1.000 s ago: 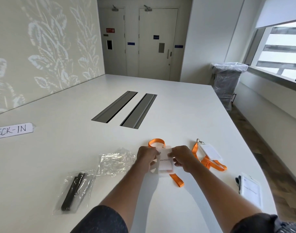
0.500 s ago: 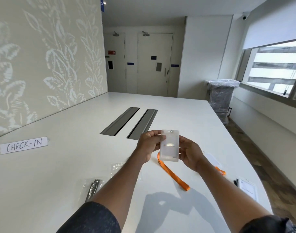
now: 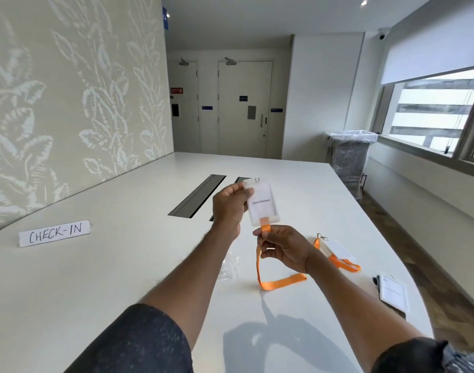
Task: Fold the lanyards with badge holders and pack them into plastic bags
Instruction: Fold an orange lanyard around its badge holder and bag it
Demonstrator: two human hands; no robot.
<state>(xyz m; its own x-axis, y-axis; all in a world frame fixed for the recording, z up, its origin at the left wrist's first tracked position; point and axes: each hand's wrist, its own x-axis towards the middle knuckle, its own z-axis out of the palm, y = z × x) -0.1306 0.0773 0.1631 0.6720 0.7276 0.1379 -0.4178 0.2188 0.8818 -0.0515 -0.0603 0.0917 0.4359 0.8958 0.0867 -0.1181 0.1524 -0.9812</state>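
My left hand (image 3: 230,204) holds a frosted badge holder (image 3: 262,203) upright in the air by its upper left edge. Below it, my right hand (image 3: 283,249) pinches the orange lanyard (image 3: 277,282) just under the holder; the strap hangs in a loop down to the white table (image 3: 96,278). A crumpled clear plastic bag (image 3: 230,266) lies on the table, partly hidden behind my left forearm. A second orange lanyard with a badge holder (image 3: 338,251) lies to the right of my right hand.
A third badge holder with a dark strap (image 3: 393,293) lies near the table's right edge. A "CHECK-IN" sign (image 3: 54,234) stands at the left. Two cable slots (image 3: 197,196) cut the table's middle. A lined bin (image 3: 350,160) stands by the window wall.
Both hands lifted the badge holder off the table into the air. My right hand slid from the holder's side down onto the orange strap. The camera tilted upward.
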